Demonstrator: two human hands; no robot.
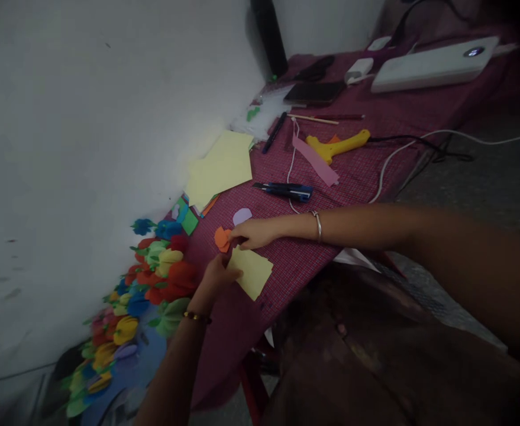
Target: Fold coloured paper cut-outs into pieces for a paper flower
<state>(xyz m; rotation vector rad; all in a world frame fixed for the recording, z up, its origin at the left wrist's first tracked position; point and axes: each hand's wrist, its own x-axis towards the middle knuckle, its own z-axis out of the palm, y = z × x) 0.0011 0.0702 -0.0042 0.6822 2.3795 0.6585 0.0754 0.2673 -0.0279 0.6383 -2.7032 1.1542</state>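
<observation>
Pale yellow paper pieces (253, 272), squarish and slightly fanned, lie on the cloth-covered table between my hands. My left hand (217, 277) grips their left edge, with the thumb on top. At their upper corner is my right hand (257, 232), its fingers curled and the thumb against the paper. The right fingertips also reach the small orange paper cutouts (221, 239) just beyond; whether they press on these is hard to make out. A rounded lilac paper piece (242, 216) lies just past the right hand.
Many colourful paper flowers (171, 278) crowd the left edge by the wall. Larger yellow sheets (224, 165) lie farther back. A blue cutter (286, 190), pink paper strips (315, 160), a yellow glue gun (337, 146), a phone (315, 92) and a white power bank (432, 66) occupy the table.
</observation>
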